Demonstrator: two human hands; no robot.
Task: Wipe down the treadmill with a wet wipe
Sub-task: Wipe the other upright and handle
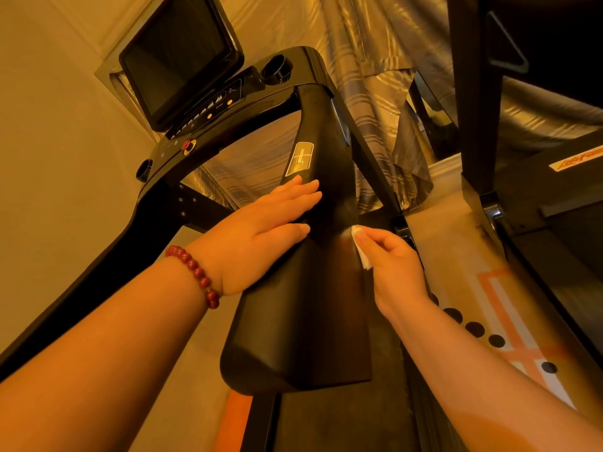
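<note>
Head view: the wipe (363, 254) is pinched in the grip of the right hand (391, 259) and pressed to the right edge of the treadmill (202, 119) handrail (303, 305). The left hand (270, 220) is laid flat on the rail, grip apart, nothing held. The bunched wipe could be pulled loose at that edge, and the keypad (300, 158) just above the left fingertips could be pressed by mistake.

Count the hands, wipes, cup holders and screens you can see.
Hands: 2
Wipes: 1
Cup holders: 2
Screens: 1
Total: 6
</note>
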